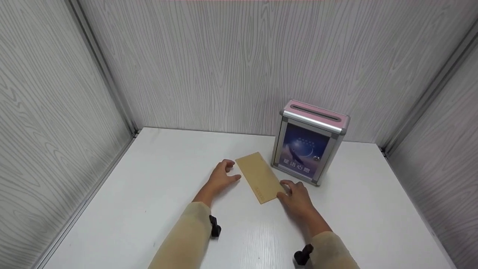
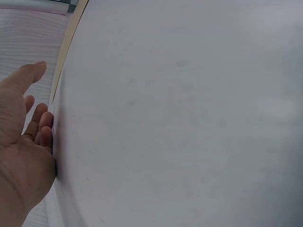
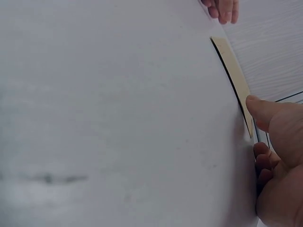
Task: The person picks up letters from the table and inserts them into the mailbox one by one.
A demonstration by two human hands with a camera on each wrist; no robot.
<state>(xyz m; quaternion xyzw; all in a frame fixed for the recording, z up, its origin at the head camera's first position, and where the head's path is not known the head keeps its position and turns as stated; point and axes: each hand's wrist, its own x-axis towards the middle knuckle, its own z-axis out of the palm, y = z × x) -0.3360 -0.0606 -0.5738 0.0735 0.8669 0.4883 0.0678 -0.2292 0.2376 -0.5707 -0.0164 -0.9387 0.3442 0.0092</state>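
A tan paper envelope [image 1: 257,175] lies at a slant on the white table, with small reddish print near its front corner. At its near right corner my right hand [image 1: 297,200] pinches it between thumb and fingers. In the right wrist view the thumb [image 3: 260,111] overlaps the envelope [image 3: 232,66], and a dark shadow runs under its edge. My left hand [image 1: 221,177] is just left of the envelope, thumb and fingers apart with nothing between them. The left wrist view shows that hand [image 2: 28,132] low at the table, beside the envelope's thin edge [image 2: 68,42].
Behind the envelope to the right stands an upright silver-framed box [image 1: 308,144] with a pink top, a long slot [image 1: 315,113] and a small lock on its picture front. Wood-grain panels [image 1: 209,67] enclose the white table [image 1: 123,194] at the back and both sides.
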